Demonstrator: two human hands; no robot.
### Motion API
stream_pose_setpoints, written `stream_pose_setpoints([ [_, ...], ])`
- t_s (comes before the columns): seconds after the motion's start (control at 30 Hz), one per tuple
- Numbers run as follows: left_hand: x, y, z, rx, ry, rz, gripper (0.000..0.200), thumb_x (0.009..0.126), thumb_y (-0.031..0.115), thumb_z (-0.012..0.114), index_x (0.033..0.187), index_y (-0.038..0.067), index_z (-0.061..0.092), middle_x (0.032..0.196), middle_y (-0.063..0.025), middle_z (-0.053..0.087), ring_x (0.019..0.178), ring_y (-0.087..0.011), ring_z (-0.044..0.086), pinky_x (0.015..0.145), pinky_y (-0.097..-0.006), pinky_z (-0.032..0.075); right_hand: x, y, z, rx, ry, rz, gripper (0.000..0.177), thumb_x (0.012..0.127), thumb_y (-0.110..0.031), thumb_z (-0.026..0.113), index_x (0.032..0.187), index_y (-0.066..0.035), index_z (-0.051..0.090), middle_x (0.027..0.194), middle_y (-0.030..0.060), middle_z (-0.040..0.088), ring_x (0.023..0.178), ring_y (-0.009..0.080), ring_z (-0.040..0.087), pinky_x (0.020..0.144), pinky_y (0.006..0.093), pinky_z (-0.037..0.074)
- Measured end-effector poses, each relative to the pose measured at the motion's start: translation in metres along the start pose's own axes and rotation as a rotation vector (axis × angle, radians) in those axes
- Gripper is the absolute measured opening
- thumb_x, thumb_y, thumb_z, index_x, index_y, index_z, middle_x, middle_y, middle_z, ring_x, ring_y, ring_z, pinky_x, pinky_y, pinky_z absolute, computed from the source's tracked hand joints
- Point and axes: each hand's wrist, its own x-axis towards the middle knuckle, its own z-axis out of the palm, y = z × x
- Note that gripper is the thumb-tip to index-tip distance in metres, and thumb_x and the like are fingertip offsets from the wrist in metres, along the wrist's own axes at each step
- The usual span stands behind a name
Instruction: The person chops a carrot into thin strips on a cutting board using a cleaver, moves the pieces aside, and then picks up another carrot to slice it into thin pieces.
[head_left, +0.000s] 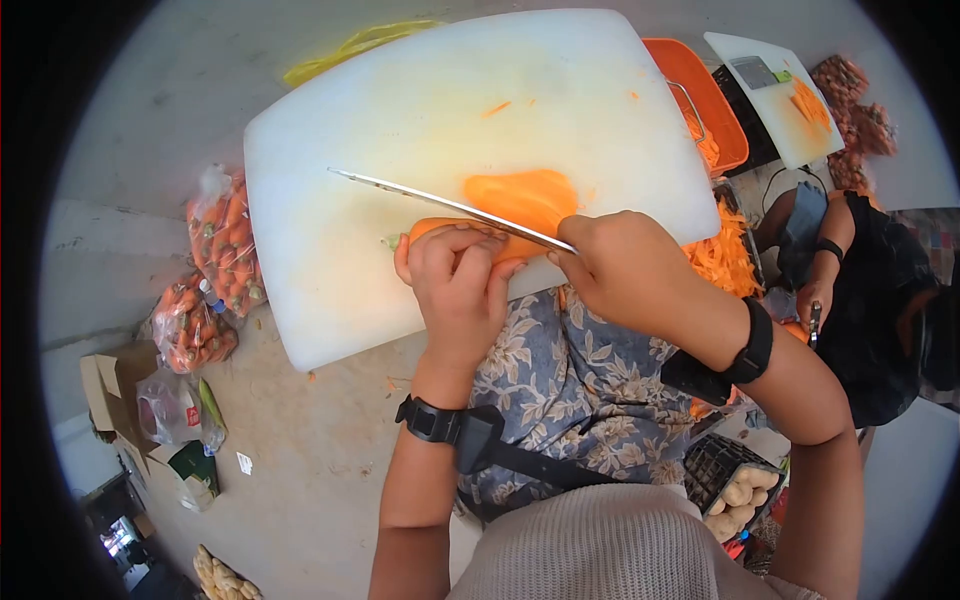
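A large white cutting board [340, 270] lies across the view in front of me. My left hand [455, 275] is closed over a carrot [432, 226] near the board's front edge, its pale green end pointing left. My right hand [620, 265] grips a knife [400, 188] whose long blade slants up and left over the carrot, close to my left fingertips. Behind the blade lie flat orange carrot slices [530, 195], overlapping one another. The knife's handle is hidden inside my right fist.
Right of the board is an orange basin [735, 130] with cut carrot, above a heap of carrot strips [722, 262]. A co-worker's hand [818, 295] holds a blade near another white board [790, 130]. Bagged carrots [225, 240] and a cardboard box [115, 385] stand left; potatoes [738, 495] sit in a crate.
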Motion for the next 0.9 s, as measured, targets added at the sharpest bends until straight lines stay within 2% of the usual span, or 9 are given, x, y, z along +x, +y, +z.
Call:
stream_pose_setpoints([
  [0.3,-0.005,0.001,0.0,-0.027,-0.014,-0.003,0.021,0.072,0.018,0.078,0.088,0.011,0.067,0.096,-0.0032,0.054,0.1,-0.025,0.05,0.101,-0.0541,0.025,-0.041,-0.025,-0.033,-0.069,-0.076,0.09,0.012,0.083,-0.011,0.064,0.088,-0.001,0.06,0.065,0.0181,0.06,0.062,0.0365,0.062,0.057,0.0438,0.048],
  [0.37,-0.007,0.0,0.0,-0.021,0.045,-0.015,0.022,0.072,0.018,0.079,0.089,0.01,0.067,0.097,-0.0039,0.053,0.099,-0.0251,0.05,0.099,-0.0533,0.027,-0.041,-0.024,-0.031,-0.055,-0.099,0.094,0.011,0.083,-0.01,0.064,0.089,-0.001,0.06,0.065,0.018,0.06,0.062,0.0364,0.062,0.057,0.0435,0.048],
  [0.43,-0.007,-0.002,-0.001,-0.023,0.032,-0.009,0.023,0.071,0.015,0.078,0.09,0.01,0.067,0.097,-0.0041,0.052,0.099,-0.025,0.05,0.098,-0.0525,0.028,-0.044,-0.023,-0.032,-0.028,-0.084,0.054,0.01,0.079,-0.008,0.061,0.083,-0.001,0.054,0.062,0.0157,0.06,0.055,0.0325,0.062,0.052,0.0418,0.05],
  [0.5,-0.007,-0.001,0.0,-0.039,0.038,-0.013,0.023,0.071,0.013,0.078,0.091,0.009,0.067,0.097,-0.0043,0.052,0.099,-0.0249,0.05,0.096,-0.0518,0.029,-0.047,-0.022,-0.035,-0.059,-0.118,0.029,0.01,0.078,-0.007,0.061,0.083,-0.001,0.053,0.062,0.0146,0.06,0.055,0.031,0.062,0.051,0.0408,0.05],
  [0.67,-0.013,-0.005,-0.002,-0.026,0.012,-0.009,0.034,0.065,0.002,0.071,0.098,0.007,0.067,0.106,-0.0092,0.054,0.102,-0.0309,0.048,0.094,-0.0481,0.03,-0.052,-0.023,-0.045,-0.121,-0.207,-0.005,0.013,0.077,-0.006,0.06,0.085,-0.001,0.052,0.061,0.0127,0.059,0.054,0.0276,0.063,0.05,0.0388,0.05],
  [0.9,-0.013,-0.005,-0.006,0.012,-0.068,-0.042,0.034,0.065,0.004,0.072,0.098,0.006,0.067,0.112,-0.0126,0.054,0.103,-0.0343,0.046,0.09,-0.0474,0.031,-0.041,-0.021,-0.048,-0.095,-0.292,0.016,0.016,0.077,-0.006,0.061,0.088,0.001,0.051,0.061,0.0127,0.06,0.054,0.0282,0.064,0.048,0.0388,0.049],
])
